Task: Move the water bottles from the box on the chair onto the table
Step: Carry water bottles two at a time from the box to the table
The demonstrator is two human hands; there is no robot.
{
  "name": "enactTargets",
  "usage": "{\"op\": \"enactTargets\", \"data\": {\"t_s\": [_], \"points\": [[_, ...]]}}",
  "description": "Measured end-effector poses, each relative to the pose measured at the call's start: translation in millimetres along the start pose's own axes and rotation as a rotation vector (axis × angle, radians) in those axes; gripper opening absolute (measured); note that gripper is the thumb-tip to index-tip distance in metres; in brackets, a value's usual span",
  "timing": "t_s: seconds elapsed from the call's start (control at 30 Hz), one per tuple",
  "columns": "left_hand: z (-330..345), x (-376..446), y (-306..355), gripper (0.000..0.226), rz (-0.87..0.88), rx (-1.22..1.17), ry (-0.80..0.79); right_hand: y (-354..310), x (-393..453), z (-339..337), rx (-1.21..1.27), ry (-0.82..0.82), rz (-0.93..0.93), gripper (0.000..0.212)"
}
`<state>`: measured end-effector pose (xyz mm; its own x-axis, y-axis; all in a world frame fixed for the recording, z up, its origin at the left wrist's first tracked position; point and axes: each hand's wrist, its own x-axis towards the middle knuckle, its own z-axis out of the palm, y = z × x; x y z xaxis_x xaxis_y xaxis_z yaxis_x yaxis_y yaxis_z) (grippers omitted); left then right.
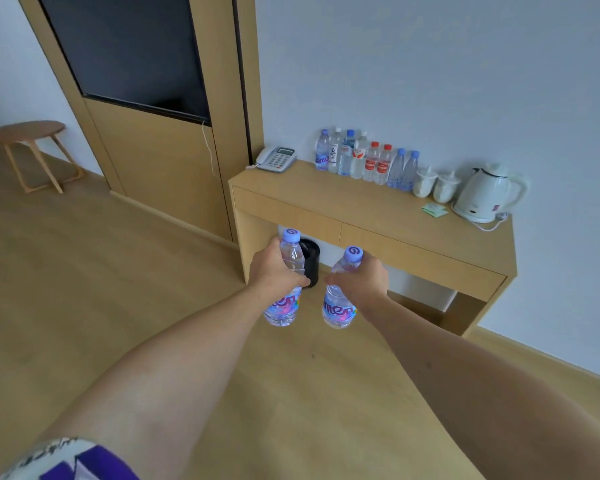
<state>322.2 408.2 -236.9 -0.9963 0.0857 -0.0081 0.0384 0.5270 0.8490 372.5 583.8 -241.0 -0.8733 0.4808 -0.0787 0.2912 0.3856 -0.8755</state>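
Forearms (174, 358), wooden floor (84, 271), table (378, 209)

Soft, even daylight, faint shadows, slight overall blur, wide-angle bending at the edges.

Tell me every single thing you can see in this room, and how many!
Bottles on table: eight, clear with blue, white or red caps, in a row by the wall.
Held bottles: two, clear with purple caps, one in each hand, in front of the table.
Table: one, light wood, against the wall.
Phone: one, white, table's left end.
Cups: two, white, lidded, beside the kettle.
Kettle: one, white, table's right end.
Packets: green, by the kettle; count unclear.
Bin: one, black, under the table.
Stool: one, brown, far left.
Left hand: holds one bottle.
Right hand: holds the other.
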Motion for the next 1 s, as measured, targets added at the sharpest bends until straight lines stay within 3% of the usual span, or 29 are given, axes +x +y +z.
{"op": "enactTargets", "data": {"t_s": [0.37,0.53,0.67,1.0], "points": [[-12.1,204.4,-42.8,0.067,-0.006,0.064,-0.021,-47.4,185.9,105.5,-0.009,-0.050,-0.009,0.038],[-20.8,317.6,-32.6,0.064,-0.013,0.068,-0.001,-85.1,293.9,143.8,0.021,-0.071,-0.022,0.033],[-24.6,403.4,-15.6,0.069,-0.026,0.060,0.009,-115.3,373.5,166.4,0.004,-0.112,-0.024,0.042],[-6.5,585.4,-27.7,0.071,-0.030,0.035,-0.085,-131.0,528.5,225.0,-0.006,-0.040,0.033,0.043]]}}
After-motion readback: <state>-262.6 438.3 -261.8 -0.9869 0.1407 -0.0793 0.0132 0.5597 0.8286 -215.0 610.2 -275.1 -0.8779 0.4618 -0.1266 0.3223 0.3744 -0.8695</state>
